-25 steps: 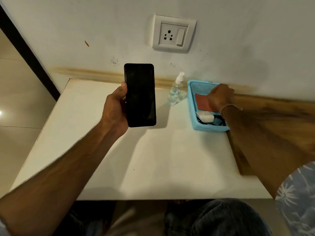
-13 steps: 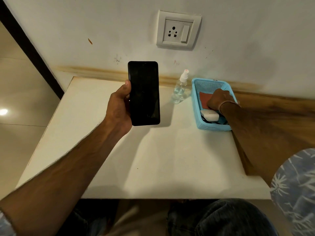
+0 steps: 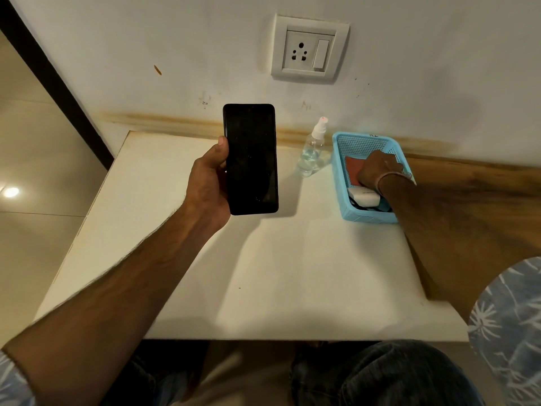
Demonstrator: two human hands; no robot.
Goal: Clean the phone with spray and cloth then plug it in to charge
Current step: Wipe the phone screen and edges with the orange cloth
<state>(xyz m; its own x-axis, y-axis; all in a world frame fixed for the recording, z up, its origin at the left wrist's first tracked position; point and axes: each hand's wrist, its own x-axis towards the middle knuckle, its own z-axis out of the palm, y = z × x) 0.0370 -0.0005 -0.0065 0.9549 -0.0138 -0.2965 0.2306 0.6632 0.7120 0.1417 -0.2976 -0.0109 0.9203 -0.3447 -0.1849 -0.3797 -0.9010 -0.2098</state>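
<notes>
In the blue basket (image 3: 369, 215), at the table's (image 3: 263, 273) far right: right hand (image 3: 377, 169) down on the red cloth (image 3: 351, 171), fingers hidden, so cannot tell whether pinching it. Just left, spray bottle (image 3: 311, 155) standing. Further left, left hand (image 3: 207, 183) gripping the phone (image 3: 250, 159) upright above the table. Seemingly fetching the cloth; next calls for lifting it clear of the white charger (image 3: 363, 197).

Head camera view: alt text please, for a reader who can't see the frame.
A person's left hand holds a dark-screened phone upright above a white table, while the right hand reaches into a blue basket onto a red cloth beside a white charger. A clear spray bottle stands next to the basket, below a wall socket.
</notes>
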